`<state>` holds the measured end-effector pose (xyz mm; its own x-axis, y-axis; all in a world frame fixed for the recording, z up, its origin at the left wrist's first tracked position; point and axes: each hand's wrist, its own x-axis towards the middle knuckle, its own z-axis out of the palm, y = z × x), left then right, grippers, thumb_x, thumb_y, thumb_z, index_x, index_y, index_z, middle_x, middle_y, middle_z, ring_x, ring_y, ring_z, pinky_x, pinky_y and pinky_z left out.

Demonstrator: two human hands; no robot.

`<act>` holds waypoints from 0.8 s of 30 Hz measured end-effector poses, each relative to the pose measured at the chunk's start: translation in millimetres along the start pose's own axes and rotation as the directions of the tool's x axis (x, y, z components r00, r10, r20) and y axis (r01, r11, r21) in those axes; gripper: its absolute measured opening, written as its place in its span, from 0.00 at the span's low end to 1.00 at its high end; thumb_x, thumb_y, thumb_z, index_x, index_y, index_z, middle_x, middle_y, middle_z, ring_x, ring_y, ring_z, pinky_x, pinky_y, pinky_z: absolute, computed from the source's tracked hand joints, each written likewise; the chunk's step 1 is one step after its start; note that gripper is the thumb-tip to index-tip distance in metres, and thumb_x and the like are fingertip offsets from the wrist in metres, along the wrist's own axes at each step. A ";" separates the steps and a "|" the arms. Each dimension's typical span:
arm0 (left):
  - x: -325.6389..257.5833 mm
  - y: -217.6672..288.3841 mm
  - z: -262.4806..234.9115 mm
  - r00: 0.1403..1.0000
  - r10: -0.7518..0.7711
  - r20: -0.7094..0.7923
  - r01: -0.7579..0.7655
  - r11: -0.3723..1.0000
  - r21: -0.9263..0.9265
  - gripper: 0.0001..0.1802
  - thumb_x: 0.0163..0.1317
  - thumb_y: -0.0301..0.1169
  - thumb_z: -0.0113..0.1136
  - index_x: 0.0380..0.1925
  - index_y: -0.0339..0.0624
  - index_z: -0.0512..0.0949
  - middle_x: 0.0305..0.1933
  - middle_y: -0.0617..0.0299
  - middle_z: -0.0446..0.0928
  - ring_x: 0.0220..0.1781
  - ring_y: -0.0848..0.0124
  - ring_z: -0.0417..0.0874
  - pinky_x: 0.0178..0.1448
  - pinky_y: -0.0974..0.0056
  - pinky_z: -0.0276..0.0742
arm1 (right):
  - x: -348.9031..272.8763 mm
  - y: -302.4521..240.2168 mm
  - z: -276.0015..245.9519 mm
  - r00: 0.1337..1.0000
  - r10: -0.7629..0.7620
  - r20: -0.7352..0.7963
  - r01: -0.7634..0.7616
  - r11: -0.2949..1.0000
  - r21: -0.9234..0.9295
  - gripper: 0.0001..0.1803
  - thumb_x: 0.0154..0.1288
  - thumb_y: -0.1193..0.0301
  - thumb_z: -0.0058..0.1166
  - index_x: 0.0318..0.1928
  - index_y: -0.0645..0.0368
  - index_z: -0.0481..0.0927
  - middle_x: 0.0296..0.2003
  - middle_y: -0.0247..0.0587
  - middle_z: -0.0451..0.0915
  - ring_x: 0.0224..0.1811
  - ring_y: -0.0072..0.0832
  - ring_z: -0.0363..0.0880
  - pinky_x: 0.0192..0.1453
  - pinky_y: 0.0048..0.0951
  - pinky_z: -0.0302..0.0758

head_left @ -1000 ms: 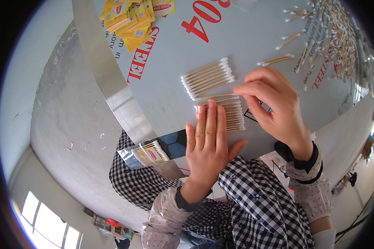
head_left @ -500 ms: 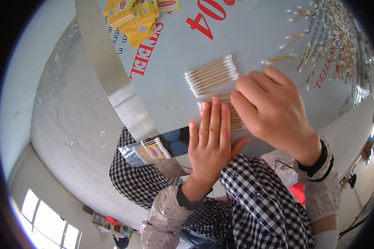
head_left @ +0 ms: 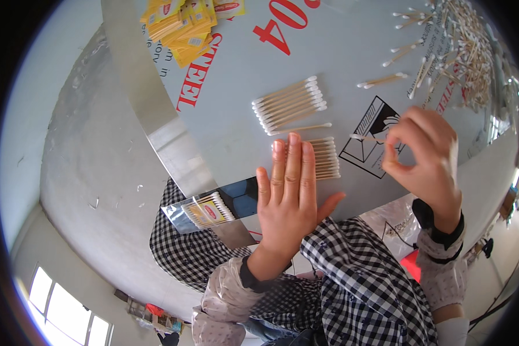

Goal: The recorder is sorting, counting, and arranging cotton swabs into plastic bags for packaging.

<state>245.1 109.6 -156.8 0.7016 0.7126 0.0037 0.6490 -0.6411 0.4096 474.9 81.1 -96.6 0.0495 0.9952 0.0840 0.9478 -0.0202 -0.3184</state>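
Since the surface (head_left: 225, 144) is broad and flat, it seems to let thin sticks lie side by side without rolling far. At its near side the left hand (head_left: 289, 202) rests with fingers straight, laid across the near row (head_left: 327, 158); its grip is flat and pinches nothing, probably because light pressure from above is enough to hold loose sticks in line. The right hand (head_left: 429, 147), off to the right, has a narrow grip, thumb and fingertips meeting on one swab.

Far right, the pile (head_left: 470, 63) lies jumbled, apart from the rows, which perhaps stops sorted and unsorted sticks mixing. Far left, the yellow cards (head_left: 184, 26) sit heaped, well clear of both hands. A filled pouch (head_left: 207, 213) lies across the near left edge, its clear end poking past it, seemingly out of the way.

Just beyond the left fingertips, the far row (head_left: 288, 105) lies parallel, white tips roughly level. Between the rows rests a loose swab (head_left: 300, 128), slightly askew. The held swab (head_left: 368, 138) points left from the fingertips; being caught near one end appears to leave its length free.
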 end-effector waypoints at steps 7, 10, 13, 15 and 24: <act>15.7 -4.8 -11.6 0.996 0.061 0.060 -0.061 0.998 0.009 0.48 0.66 0.61 0.55 0.72 0.34 0.62 0.75 0.50 0.66 0.81 0.53 0.57 0.82 0.41 0.31 | -154.8 9.1 -34.1 0.793 0.596 -0.124 -0.513 0.765 0.390 0.11 0.48 0.87 0.56 0.30 0.61 0.73 0.28 0.33 0.68 0.29 0.22 0.67 0.32 0.21 0.63; 11.3 -1.5 -9.4 0.995 0.075 0.071 -0.075 0.997 0.006 0.48 0.66 0.61 0.54 0.72 0.33 0.61 0.75 0.50 0.67 0.82 0.51 0.56 0.82 0.40 0.29 | -237.4 15.2 -28.8 0.530 0.846 -0.060 -0.713 0.483 0.508 0.08 0.55 0.86 0.55 0.31 0.60 0.73 0.29 0.30 0.69 0.30 0.17 0.66 0.33 0.19 0.63; 10.4 -0.4 -14.1 0.994 0.083 0.074 -0.084 0.996 0.011 0.47 0.67 0.61 0.54 0.72 0.32 0.62 0.75 0.49 0.67 0.81 0.50 0.57 0.82 0.40 0.29 | -312.4 38.6 -13.8 0.322 0.947 -0.016 -0.846 0.295 0.444 0.06 0.59 0.84 0.56 0.32 0.60 0.74 0.30 0.28 0.70 0.30 0.13 0.66 0.34 0.18 0.64; 10.4 1.5 -19.2 0.993 0.091 0.077 -0.092 0.996 0.004 0.47 0.67 0.61 0.53 0.72 0.32 0.62 0.74 0.48 0.67 0.80 0.49 0.59 0.82 0.39 0.29 | -349.3 59.4 -3.3 0.283 0.959 -0.004 -0.872 0.259 0.415 0.06 0.59 0.82 0.58 0.34 0.61 0.75 0.29 0.26 0.70 0.29 0.12 0.66 0.34 0.18 0.64; 7.7 -5.8 -18.0 0.988 0.091 0.121 -0.096 0.995 0.036 0.48 0.69 0.65 0.47 0.71 0.32 0.63 0.76 0.46 0.63 0.79 0.50 0.61 0.82 0.38 0.30 | -279.2 43.6 -4.7 0.425 0.900 -0.100 -0.892 0.435 0.124 0.09 0.57 0.84 0.54 0.38 0.61 0.75 0.32 0.37 0.72 0.29 0.26 0.70 0.35 0.27 0.70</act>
<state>241.5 123.9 -142.7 0.7883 0.6113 -0.0696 0.5886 -0.7164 0.3746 503.9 -198.1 -129.4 0.9053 0.3948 -0.1566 0.3287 -0.8848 -0.3302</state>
